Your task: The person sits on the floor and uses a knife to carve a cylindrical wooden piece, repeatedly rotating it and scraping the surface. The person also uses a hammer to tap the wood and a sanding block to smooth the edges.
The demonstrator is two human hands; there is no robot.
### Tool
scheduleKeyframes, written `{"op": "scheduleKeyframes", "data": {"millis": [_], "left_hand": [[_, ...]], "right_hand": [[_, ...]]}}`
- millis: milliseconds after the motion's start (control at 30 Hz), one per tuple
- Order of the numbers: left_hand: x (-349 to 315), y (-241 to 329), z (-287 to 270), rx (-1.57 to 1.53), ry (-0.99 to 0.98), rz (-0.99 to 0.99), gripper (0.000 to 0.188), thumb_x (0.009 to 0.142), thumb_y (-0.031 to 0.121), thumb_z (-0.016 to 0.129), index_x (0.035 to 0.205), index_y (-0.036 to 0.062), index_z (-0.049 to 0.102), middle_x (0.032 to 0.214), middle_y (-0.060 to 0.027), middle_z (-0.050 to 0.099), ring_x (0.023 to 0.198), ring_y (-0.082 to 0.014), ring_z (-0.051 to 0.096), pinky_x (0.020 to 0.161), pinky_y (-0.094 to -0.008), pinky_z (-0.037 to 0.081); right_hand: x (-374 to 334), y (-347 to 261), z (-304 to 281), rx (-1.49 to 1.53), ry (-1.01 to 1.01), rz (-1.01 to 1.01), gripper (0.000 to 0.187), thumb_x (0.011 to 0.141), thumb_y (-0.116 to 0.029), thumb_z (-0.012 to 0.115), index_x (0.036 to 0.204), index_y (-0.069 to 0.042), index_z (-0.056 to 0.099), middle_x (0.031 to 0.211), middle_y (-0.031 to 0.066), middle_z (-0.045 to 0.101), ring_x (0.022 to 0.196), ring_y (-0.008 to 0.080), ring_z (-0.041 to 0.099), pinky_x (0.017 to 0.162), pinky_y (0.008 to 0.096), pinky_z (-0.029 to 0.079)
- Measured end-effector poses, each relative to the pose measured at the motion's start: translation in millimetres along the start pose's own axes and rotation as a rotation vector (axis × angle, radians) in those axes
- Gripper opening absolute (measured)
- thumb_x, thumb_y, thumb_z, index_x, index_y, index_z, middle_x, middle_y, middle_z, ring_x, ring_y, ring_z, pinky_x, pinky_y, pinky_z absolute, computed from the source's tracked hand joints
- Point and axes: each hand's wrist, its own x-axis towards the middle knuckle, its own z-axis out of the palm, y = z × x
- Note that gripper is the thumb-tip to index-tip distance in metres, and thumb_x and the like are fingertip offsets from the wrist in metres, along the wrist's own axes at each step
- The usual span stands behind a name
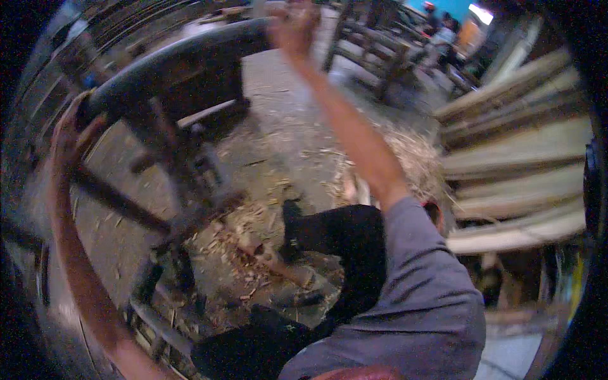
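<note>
A long dark rounded beam (183, 54), bowed by the lens, spans the upper left above a wooden frame (171, 145). My left hand (75, 130) is at the beam's left end, with fingers and thumb curled round it. At the far right end, my right hand (294, 31) is closed and blurred by motion. Whether it grips the beam or some small thing there is hidden. Both arms are stretched out ahead of me. Below the beam, the frame's dark posts and crossbars stand on the floor between my left arm and my legs.
Wood shavings (244, 253) litter the floor near my bare foot (288, 269). Straw-like shavings (415, 158) form a pile to the right. Long pale strips or boards (513, 164) are stacked at the far right. Another wooden frame (367, 54) and people (443, 38) are at the back.
</note>
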Motion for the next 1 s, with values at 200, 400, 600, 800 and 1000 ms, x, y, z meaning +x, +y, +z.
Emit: {"op": "scheduleKeyframes", "data": {"millis": [200,400,600,800,1000], "left_hand": [[25,11,4,0.324,0.039,-0.103,0.055,0.075,0.044,0.066,0.119,0.0131,0.053,0.110,-0.0146,0.059,0.103,-0.0345,0.056,0.085,-0.0437,0.045],[13,-9,26,0.395,0.076,-0.146,0.049,0.080,0.045,0.059,0.119,0.0156,0.053,0.107,-0.0136,0.060,0.099,-0.0355,0.057,0.083,-0.0439,0.047],[6,-55,50,0.681,0.163,0.074,0.042,0.088,0.044,0.048,0.122,0.0194,0.051,0.104,-0.0120,0.062,0.096,-0.0368,0.059,0.082,-0.0441,0.048],[4,-12,39,0.270,0.194,-0.261,0.048,0.085,0.051,0.049,0.121,0.0193,0.052,0.101,-0.0126,0.063,0.094,-0.0362,0.060,0.083,-0.0438,0.048],[20,26,8,0.342,0.262,-0.159,0.039,0.085,0.045,0.048,0.092,0.0112,0.066,0.085,-0.0163,0.064,0.078,-0.0350,0.062,0.072,-0.0433,0.049]], "right_hand": [[23,99,-30,0.544,-0.470,0.689,0.066,0.083,-0.060,0.049,0.128,-0.013,0.044,0.120,0.0088,0.048,0.110,0.0245,0.047,0.090,0.0401,0.042],[-7,59,8,0.605,-0.540,0.589,0.067,0.084,-0.062,0.045,0.127,-0.010,0.045,0.117,0.0064,0.053,0.103,0.0202,0.054,0.086,0.0383,0.046],[41,71,39,0.695,-0.661,0.435,0.052,0.085,-0.050,0.050,0.115,-0.008,0.052,0.106,0.0093,0.058,0.094,0.0189,0.058,0.082,0.0353,0.048],[57,106,41,0.654,-0.597,0.356,0.041,0.086,-0.042,0.052,0.110,-0.009,0.055,0.097,0.0100,0.061,0.085,0.0206,0.060,0.079,0.0340,0.049],[-8,81,15,0.718,-0.495,0.838,0.046,0.086,-0.047,0.049,0.113,-0.010,0.054,0.100,0.0049,0.059,0.087,0.0180,0.059,0.075,0.0326,0.050]]}}
